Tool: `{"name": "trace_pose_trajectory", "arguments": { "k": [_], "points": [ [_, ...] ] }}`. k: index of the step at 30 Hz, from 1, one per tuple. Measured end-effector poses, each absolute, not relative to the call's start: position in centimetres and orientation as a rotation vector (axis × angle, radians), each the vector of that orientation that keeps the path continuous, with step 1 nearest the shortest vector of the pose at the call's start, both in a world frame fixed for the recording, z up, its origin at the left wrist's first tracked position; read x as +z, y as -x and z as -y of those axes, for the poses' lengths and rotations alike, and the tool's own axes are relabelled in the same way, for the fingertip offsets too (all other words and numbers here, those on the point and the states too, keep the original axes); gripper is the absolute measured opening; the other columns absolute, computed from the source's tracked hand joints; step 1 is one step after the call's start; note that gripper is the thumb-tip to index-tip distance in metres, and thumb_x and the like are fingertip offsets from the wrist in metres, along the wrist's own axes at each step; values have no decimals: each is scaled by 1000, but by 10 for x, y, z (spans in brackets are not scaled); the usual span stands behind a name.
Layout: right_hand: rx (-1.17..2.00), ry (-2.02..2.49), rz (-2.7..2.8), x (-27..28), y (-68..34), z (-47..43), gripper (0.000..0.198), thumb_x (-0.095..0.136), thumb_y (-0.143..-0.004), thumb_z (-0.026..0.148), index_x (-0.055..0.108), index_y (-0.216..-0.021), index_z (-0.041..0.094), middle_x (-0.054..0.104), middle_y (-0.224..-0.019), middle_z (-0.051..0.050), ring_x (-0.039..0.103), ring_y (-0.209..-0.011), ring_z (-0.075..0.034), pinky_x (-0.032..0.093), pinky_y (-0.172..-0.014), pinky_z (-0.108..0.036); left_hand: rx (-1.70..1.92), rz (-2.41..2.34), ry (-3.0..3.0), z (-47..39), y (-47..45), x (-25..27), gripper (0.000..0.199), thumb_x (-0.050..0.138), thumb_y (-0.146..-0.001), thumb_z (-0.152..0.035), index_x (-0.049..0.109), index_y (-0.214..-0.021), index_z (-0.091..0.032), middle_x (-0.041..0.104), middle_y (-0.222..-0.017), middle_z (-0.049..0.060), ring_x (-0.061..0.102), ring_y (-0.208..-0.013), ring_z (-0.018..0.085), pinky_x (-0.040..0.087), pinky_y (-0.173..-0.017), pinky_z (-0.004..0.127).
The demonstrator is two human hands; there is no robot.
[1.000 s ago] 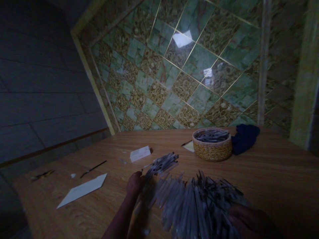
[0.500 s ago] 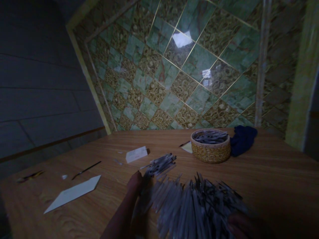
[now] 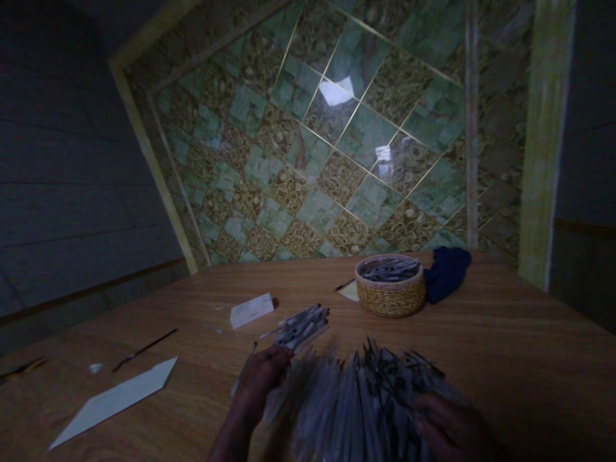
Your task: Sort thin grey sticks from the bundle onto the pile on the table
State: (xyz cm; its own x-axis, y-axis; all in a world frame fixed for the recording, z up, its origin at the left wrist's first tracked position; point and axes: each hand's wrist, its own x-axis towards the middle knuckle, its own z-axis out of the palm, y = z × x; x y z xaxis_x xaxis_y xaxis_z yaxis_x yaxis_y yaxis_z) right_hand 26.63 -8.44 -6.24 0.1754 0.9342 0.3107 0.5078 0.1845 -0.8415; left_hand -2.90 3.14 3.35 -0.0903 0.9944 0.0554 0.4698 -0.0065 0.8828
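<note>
A wide, fanned pile of slim pale pen-like sticks [image 3: 353,404], several with dark tips, lies in front of me. My left hand [image 3: 269,375] is at the pile's left side, fingers curled together; what is inside them is hidden. A single stick [image 3: 244,369] shows just beyond that hand, and I cannot tell whether it is held. Right beyond my left fingers rests a smaller bundle of the same sticks [image 3: 303,326]. My right hand [image 3: 445,420] touches the pile's right edge, its fingers bent, dark and blurred.
A round woven basket [image 3: 391,299] full of similar sticks stands at the back, beside a dark blue cloth [image 3: 447,273]. A small white box [image 3: 251,310], a pale card [image 3: 118,399] and a thin dark stick [image 3: 144,350] lie to the left. A tiled wall [image 3: 312,160] closes off the far side.
The view has shifted, moving the table items slightly left. My left hand has turned and now shows its back beside the smaller bundle. My right hand reaches further into view at the pile.
</note>
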Motion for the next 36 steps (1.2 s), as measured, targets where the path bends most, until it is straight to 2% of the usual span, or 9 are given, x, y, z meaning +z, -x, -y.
{"name": "trace_pose_trajectory", "arguments": {
  "k": [3, 6, 13, 17, 22, 24, 29, 33, 36],
  "points": [
    [654, 1384, 1332, -44, -272, 85, 44, 49, -74, 34, 55, -116, 21, 64, -71, -1, 61, -61, -15, 47, -57, -23, 811, -1181, -1652, -4, -13, 48, 16, 57, -67, -29, 61, -65, -14, 54, -50, -2, 45, -47, 10, 33, -49, 22],
    [698, 1363, 1293, -27, -279, 85, 53, 50, -73, 30, 45, -125, 18, 63, -82, -2, 60, -58, -13, 47, -53, -22, 618, -1009, -1728, 17, -50, 64, 18, 61, -65, -31, 61, -60, -14, 51, -48, -4, 43, -46, 9, 30, -48, 22],
    [490, 1360, 1482, -12, -287, 88, 32, 52, -72, 25, 62, -101, 19, 67, -96, -7, 62, -81, -18, 48, -71, -25, 388, -875, -1838, 31, -87, 81, 17, 60, -68, -28, 67, -68, -13, 50, -50, -4, 41, -46, 7, 29, -47, 20],
    [331, 1460, 1668, -5, -288, 92, 18, 49, -77, 27, 64, -78, 19, 65, -75, -4, 59, -69, -15, 42, -62, -22, 491, -847, -1735, 31, -87, 84, 15, 66, -66, -27, 70, -71, -14, 54, -50, -2, 45, -48, 8, 32, -48, 20],
    [417, 1547, 1769, -8, -287, 91, 22, 47, -80, 30, 60, -68, 18, 59, -65, 0, 54, -61, -12, 35, -57, -21, 656, -662, -1476, 23, -78, 82, 37, 73, -61, -27, 68, -95, -15, 70, -72, 10, 60, -59, 17, 42, -54, 25],
    [462, 1536, 1756, -15, -285, 89, 25, 45, -80, 33, 58, -65, 18, 56, -62, 1, 51, -60, -12, 33, -55, -21, 697, -586, -1410, 19, -80, 76, 35, 73, -62, -28, 67, -93, -14, 70, -72, 11, 61, -60, 19, 43, -52, 25],
    [580, 1496, 1723, -28, -277, 87, 34, 45, -79, 43, 49, -56, 18, 43, -52, 4, 40, -51, -9, 26, -48, -21, 966, -683, -1251, 18, -103, 54, 19, 69, -67, -29, 69, -76, -12, 66, -65, 7, 57, -57, 12, 42, -51, 21],
    [788, 1447, 1578, -28, -263, 90, 36, 48, -75, 50, 52, -58, 18, 49, -53, 3, 44, -52, -10, 31, -47, -19, 1067, -676, -1021, 29, -120, 39, 20, 69, -68, -32, 66, -76, -13, 69, -75, 9, 62, -66, 17, 45, -53, 22],
    [974, 1388, 1449, -26, -252, 92, 42, 41, -78, 55, 55, -68, 18, 49, -50, 3, 45, -46, -10, 33, -45, -19, 1097, -612, -869, 41, -129, 29, 19, 67, -70, -31, 64, -78, -14, 69, -73, 9, 63, -64, 17, 48, -57, 25]
  ]
}}
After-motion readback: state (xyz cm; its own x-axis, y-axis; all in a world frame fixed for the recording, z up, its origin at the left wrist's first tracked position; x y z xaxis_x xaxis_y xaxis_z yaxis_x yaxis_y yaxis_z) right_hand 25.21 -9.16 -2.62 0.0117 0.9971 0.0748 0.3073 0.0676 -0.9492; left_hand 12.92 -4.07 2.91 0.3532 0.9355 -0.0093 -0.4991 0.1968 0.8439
